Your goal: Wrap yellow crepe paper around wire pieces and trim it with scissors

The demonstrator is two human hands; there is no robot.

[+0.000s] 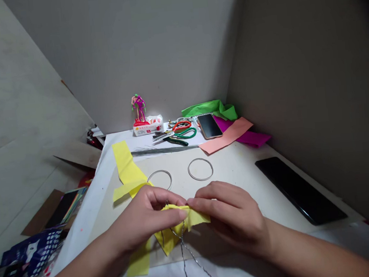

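Between left hand [143, 218] and right hand [233, 216] — yellow paper [168, 239].

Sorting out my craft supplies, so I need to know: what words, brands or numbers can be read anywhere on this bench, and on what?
Red-and-white box: red print, too small and blurred to read.
Blue printed packet: white marks show, but no words can be read.
Phone: no readable text.
No other word, brand or number can be read.
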